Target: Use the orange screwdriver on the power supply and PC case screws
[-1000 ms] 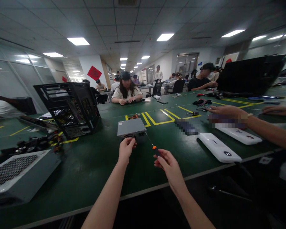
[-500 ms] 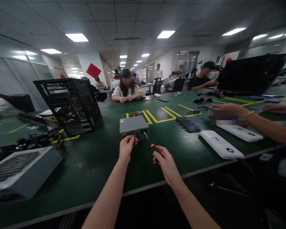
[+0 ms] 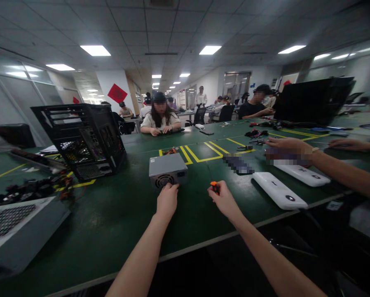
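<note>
A grey computer power supply [image 3: 168, 164] sits on the green table, its round fan grille and power socket facing me. My left hand [image 3: 167, 202] is against the lower front edge of the unit, fingers curled in and partly hidden. To the right, apart from the unit, my right hand [image 3: 224, 199] is closed around a screwdriver [image 3: 215, 187] with an orange and black handle. Its thin shaft is hard to make out against the table.
A black computer case [image 3: 83, 140] stands at the left, with a larger grey metal box [image 3: 24, 231] nearer me. White devices [image 3: 279, 190] and a dark, blurred-out phone [image 3: 238, 164] lie at the right. Another person's hand [image 3: 290, 144] reaches in there. Someone sits across the table.
My right hand has drawn the screwdriver away from the power supply, to the right. My left hand has shifted lower on the unit's front. The whole view has turned slightly.
</note>
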A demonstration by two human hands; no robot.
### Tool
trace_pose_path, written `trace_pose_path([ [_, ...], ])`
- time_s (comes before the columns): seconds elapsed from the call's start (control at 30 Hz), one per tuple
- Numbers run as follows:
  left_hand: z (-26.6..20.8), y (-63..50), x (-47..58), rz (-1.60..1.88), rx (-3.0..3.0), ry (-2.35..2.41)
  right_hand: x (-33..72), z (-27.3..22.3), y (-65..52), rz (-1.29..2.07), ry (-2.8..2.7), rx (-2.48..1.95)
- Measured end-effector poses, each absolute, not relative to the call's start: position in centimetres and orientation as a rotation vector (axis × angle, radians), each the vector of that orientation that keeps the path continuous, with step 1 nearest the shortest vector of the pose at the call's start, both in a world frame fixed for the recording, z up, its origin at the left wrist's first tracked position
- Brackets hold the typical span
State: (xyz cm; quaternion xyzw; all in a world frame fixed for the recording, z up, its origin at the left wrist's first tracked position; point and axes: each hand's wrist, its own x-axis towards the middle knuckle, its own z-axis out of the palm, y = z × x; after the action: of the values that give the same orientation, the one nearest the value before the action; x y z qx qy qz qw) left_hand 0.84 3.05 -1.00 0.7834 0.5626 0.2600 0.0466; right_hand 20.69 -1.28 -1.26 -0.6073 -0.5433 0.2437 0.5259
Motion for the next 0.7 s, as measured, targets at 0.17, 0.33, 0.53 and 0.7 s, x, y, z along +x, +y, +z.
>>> trace_pose_path([
  [0.17,-1.0,3.0,1.3,0.74,2.477,1.736,18.7,-0.3,-0.1,0.369,-1.747,-1.528],
  [0.33,-0.8,3.0,1.0,0.832,2.331,1.697,16.6,-0.3,1.0,0.209,-1.99,-1.551],
  [0.53,-1.4,3.3,0.5,1.103,2.112,1.583,14.2,0.0,2.3,0.136,-2.071,-1.54],
  [0.7,-0.6,3.7,-0.1,1.235,1.494,1.198,14.6,1.0,1.4,0.176,-1.918,-1.57],
])
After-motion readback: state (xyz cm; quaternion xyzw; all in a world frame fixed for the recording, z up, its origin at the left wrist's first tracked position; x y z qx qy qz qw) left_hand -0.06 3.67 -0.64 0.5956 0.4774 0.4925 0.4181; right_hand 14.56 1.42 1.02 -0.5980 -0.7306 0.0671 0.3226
